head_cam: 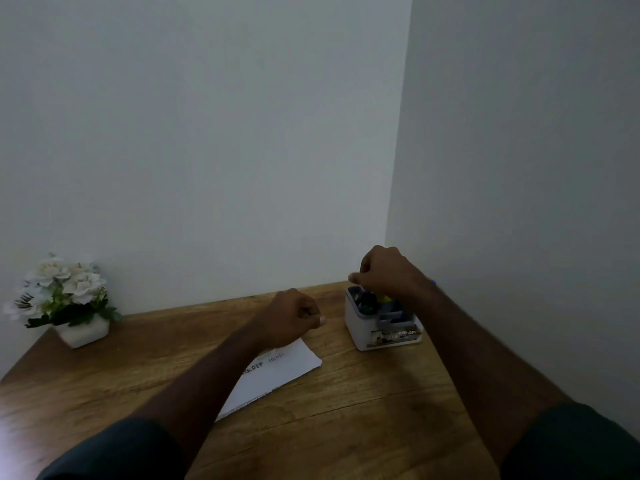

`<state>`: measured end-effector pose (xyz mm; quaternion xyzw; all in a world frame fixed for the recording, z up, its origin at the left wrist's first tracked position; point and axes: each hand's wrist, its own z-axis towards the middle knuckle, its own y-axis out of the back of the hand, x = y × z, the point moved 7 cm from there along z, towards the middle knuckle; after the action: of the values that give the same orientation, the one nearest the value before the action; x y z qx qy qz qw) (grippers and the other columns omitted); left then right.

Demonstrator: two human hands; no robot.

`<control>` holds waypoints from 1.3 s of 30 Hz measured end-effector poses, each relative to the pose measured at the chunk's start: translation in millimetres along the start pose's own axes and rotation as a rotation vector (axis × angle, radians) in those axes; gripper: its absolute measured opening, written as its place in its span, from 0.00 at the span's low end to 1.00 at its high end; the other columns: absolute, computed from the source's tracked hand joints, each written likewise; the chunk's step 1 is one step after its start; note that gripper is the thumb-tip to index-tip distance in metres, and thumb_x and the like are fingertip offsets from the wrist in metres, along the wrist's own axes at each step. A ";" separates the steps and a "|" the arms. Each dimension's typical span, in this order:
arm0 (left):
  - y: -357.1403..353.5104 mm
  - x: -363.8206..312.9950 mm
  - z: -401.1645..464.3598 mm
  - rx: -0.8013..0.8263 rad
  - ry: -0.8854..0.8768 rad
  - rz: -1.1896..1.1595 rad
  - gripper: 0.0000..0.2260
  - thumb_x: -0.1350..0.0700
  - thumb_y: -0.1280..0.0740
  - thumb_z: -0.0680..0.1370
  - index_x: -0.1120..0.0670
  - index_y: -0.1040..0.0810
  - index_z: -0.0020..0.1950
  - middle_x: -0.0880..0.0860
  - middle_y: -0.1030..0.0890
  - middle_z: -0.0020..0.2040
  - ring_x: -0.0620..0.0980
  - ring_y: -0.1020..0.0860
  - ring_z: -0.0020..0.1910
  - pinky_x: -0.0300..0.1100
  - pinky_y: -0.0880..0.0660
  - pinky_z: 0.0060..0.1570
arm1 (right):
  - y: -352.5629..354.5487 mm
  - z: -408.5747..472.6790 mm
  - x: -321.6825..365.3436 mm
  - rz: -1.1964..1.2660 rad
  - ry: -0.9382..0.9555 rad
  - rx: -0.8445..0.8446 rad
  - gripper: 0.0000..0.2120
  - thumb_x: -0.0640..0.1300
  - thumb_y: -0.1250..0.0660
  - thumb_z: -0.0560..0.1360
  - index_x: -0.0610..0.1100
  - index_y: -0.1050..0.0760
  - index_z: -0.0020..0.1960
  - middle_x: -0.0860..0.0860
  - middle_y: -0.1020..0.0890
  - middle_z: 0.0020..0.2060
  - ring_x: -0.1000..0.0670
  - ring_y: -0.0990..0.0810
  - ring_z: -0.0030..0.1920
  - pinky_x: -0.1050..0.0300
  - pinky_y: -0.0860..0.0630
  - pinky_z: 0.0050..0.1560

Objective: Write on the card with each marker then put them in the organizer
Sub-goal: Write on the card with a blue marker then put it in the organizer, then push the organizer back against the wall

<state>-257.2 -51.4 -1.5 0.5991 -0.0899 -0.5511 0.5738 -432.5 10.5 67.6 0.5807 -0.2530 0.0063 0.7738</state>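
Note:
A white card with coloured writing lies on the wooden desk, partly under my left forearm. My left hand hovers over the card's far end in a loose fist, with nothing visible in it. The white and grey organizer stands at the back right near the wall corner. Dark, green and yellow markers stand in it. My right hand is directly over the organizer with its fingers curled down round the top of a marker, most of which is hidden.
A white pot of white flowers stands at the back left of the desk. Walls close off the desk at the back and on the right. Bare wood lies in front of the organizer.

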 end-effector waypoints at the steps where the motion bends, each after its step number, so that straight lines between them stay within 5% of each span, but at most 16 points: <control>1: 1.0 -0.4 -1.2 -0.002 -0.002 -0.001 0.07 0.49 0.30 0.75 0.51 0.16 0.44 0.45 0.16 0.42 0.40 0.19 0.42 0.48 0.20 0.49 | 4.0 -1.9 1.5 0.010 0.006 -0.030 0.13 0.49 0.28 0.74 0.39 0.16 0.48 0.44 0.15 0.44 0.49 0.17 0.43 0.55 0.20 0.45; 7: 7.3 -2.6 -14.1 -0.005 -0.013 0.012 0.07 0.49 0.30 0.76 0.52 0.16 0.44 0.44 0.16 0.41 0.40 0.20 0.41 0.46 0.20 0.48 | 5.2 -8.4 16.5 -0.035 0.047 -0.045 0.04 0.35 0.27 0.70 0.40 0.17 0.45 0.43 0.16 0.45 0.49 0.17 0.42 0.58 0.18 0.43; 14: 22.2 -6.2 -31.0 -0.022 -0.007 0.018 0.08 0.50 0.30 0.76 0.54 0.16 0.45 0.47 0.16 0.42 0.40 0.19 0.42 0.45 0.20 0.50 | 1.0 -15.9 20.5 -0.024 0.042 -0.089 0.10 0.48 0.27 0.71 0.41 0.17 0.45 0.46 0.15 0.41 0.49 0.17 0.41 0.56 0.19 0.42; 21: 17.6 -10.6 -28.0 -0.013 -0.001 0.002 0.08 0.51 0.30 0.76 0.54 0.16 0.46 0.48 0.16 0.44 0.41 0.19 0.44 0.46 0.20 0.51 | 8.2 -27.4 10.1 0.083 0.024 -0.054 0.03 0.39 0.26 0.67 0.44 0.16 0.41 0.47 0.15 0.41 0.50 0.17 0.42 0.55 0.16 0.45; 32: -1.5 -31.8 -17.4 -0.020 0.011 -0.056 0.07 0.51 0.29 0.75 0.53 0.16 0.44 0.47 0.16 0.41 0.42 0.19 0.41 0.44 0.21 0.45 | 3.0 -27.7 4.8 0.066 0.046 -0.087 0.07 0.45 0.21 0.68 0.43 0.16 0.41 0.47 0.14 0.40 0.52 0.17 0.41 0.56 0.18 0.46; 39: -19.9 -30.2 -15.0 -0.064 0.108 -0.225 0.06 0.55 0.30 0.75 0.57 0.16 0.43 0.54 0.15 0.39 0.52 0.17 0.40 0.51 0.20 0.46 | 56.0 -73.4 -45.9 0.319 -0.036 -0.710 0.09 0.48 0.30 0.76 0.46 0.20 0.39 0.53 0.18 0.32 0.55 0.20 0.33 0.61 0.25 0.37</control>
<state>-267.6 -13.8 -4.3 0.6157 0.0268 -0.5815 0.5311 -461.4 107.9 84.9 0.2302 -0.3401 0.0282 0.9113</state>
